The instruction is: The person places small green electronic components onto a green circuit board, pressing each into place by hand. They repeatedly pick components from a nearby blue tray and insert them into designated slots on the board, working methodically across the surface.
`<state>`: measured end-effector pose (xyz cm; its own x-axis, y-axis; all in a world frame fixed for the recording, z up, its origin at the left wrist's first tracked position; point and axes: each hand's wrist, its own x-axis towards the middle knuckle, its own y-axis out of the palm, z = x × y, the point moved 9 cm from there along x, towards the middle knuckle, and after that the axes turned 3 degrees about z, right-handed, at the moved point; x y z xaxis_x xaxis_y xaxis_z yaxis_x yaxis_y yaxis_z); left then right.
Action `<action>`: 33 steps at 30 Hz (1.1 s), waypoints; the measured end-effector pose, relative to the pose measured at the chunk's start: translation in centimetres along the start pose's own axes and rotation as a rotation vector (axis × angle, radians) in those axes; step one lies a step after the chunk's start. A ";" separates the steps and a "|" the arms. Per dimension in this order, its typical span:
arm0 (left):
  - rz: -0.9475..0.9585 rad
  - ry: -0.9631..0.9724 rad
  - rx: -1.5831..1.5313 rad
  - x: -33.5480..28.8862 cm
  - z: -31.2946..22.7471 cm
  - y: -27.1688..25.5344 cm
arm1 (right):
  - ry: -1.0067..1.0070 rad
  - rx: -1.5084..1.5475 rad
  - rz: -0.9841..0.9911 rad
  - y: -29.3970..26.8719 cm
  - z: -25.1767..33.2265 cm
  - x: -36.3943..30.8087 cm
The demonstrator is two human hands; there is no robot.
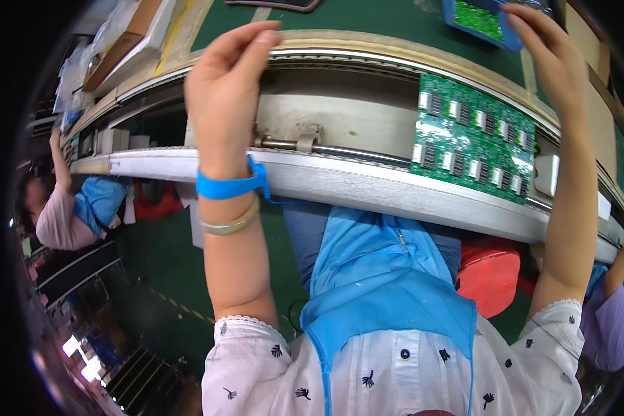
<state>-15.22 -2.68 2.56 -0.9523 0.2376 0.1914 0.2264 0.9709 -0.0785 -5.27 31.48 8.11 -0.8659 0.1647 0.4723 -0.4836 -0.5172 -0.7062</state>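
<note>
My left hand (225,93) is raised over the conveyor rail, wearing a blue wrist strap (229,186) and a pale bangle (231,223). Its thumb and fingers are pinched together; anything between them is too small or hidden to make out. My right hand (551,59) reaches to the right edge of a blue bin (512,36) of small green parts (477,19). Its fingers look slightly apart, with nothing visible between them. Between my forearms, a green circuit board (473,139) carrying two rows of black-and-white components spans the conveyor rails, touched by neither hand.
A metal front rail (312,173) runs across before me, with a steel shaft (360,154) behind it. A dark flat device (277,3) lies on the green bench top (367,17). Cardboard boxes (125,45) stand far left. Other people sit at the left (66,218) and right (610,326).
</note>
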 end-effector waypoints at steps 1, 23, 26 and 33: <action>-0.039 0.049 0.008 -0.2 -0.8 -1.8 | 0.078 0.098 0.071 -0.4 -3.7 -0.6; 1.360 0.274 1.056 -4.0 10.8 15.1 | 0.165 0.258 -0.098 -3.4 -4.7 -5.6; 1.400 0.305 1.051 -3.9 11.4 15.3 | 0.194 0.324 -0.050 -3.2 -4.0 -5.6; 1.318 0.173 0.902 -3.3 8.3 14.6 | 0.231 0.550 -0.024 -1.6 -4.4 -6.3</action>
<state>-10.44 10.44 -7.31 -0.1529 0.9143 -0.3752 0.5823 -0.2234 -0.7817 0.43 34.97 3.94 -0.8909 0.3283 0.3138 -0.4193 -0.8601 -0.2905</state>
